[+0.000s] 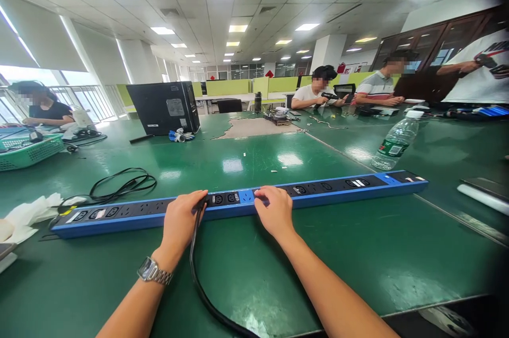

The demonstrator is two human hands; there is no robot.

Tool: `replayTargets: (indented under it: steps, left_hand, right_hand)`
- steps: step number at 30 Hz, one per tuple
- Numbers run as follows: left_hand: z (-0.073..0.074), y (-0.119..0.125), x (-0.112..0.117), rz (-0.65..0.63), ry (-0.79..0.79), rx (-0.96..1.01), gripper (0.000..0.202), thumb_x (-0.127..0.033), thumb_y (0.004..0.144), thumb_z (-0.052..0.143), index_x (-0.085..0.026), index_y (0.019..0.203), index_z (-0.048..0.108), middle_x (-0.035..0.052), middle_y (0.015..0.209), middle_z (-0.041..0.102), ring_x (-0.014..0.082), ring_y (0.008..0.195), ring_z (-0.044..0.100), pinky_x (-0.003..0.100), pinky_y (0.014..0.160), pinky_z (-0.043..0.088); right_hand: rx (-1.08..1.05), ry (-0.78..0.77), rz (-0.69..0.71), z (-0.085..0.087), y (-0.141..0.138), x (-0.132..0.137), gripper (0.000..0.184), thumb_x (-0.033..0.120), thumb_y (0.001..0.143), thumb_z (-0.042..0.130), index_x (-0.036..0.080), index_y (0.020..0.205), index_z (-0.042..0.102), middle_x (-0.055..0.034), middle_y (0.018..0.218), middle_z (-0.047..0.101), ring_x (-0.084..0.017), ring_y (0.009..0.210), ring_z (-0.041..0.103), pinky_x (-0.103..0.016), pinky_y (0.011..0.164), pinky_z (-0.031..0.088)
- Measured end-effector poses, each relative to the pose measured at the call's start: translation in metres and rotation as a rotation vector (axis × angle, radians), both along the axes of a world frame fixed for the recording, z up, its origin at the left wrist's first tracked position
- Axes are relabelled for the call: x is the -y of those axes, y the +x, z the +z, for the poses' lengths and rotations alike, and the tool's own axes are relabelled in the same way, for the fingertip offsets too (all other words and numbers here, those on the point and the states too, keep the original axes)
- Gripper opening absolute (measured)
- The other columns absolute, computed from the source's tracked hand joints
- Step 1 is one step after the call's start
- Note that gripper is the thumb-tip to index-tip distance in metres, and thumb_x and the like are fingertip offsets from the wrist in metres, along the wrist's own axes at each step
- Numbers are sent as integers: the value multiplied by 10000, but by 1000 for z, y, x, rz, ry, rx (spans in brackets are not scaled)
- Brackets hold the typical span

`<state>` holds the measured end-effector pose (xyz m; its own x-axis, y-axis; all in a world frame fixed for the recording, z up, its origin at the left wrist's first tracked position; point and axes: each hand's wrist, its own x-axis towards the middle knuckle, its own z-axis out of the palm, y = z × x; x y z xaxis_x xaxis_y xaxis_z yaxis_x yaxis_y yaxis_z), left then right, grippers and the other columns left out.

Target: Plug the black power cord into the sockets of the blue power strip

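A long blue power strip (pixel 226 213) with black socket panels lies across the green table in front of me. My left hand (pixel 181 220), with a watch on its wrist, is closed around a black plug (pixel 202 203) at a socket left of the strip's middle. From that plug a thick black cable (pixel 194 269) hangs down toward the table's near edge. How far the plug sits in the socket is hidden by my fingers. To the right, my right hand (pixel 276 211) grips the strip, thumb bent at its near side and fingers over the top.
Behind the strip lie a coiled thin black cable (pixel 127 185) and a black computer case (pixel 165 108). A plastic water bottle (pixel 397 142) stands at the right. Crumpled tissue (pixel 32 216) and a green basket (pixel 32 152) are at the left. Several people sit or stand around the table.
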<state>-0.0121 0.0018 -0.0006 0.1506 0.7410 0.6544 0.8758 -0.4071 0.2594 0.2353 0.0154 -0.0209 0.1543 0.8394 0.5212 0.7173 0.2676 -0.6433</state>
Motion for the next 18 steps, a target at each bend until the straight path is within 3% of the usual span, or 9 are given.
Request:
replayTargets:
  steps: [3,8,18]
  left_hand:
    - [-2,-2,4,30,-48,-42,306,-290,875,551,-243,1156,661,55,1055,738,246,942,667,404,856,513]
    - [-16,-8,13,-7,-3,-86,470,-295,879,550,-230,1341,494,91,1276,633,263,1122,596,449,965,453]
    - [-19,-5,-2,45,20,52,498,-405,872,575,-175,1309,515,105,1036,705,256,952,649,429,895,490]
  right_hand:
    - [-4,-7,1,1,0,0,152,215,787,554,231,853,691,-22,1047,701,-240,1050,537,-416,976,328]
    - [-11,-5,10,2,0,1,153,215,786,549,234,852,686,-21,1034,703,-239,1038,539,-417,971,332]
    - [2,-25,10,4,1,2,149,220,788,555,233,856,687,-20,1048,702,-234,1045,539,-418,977,328]
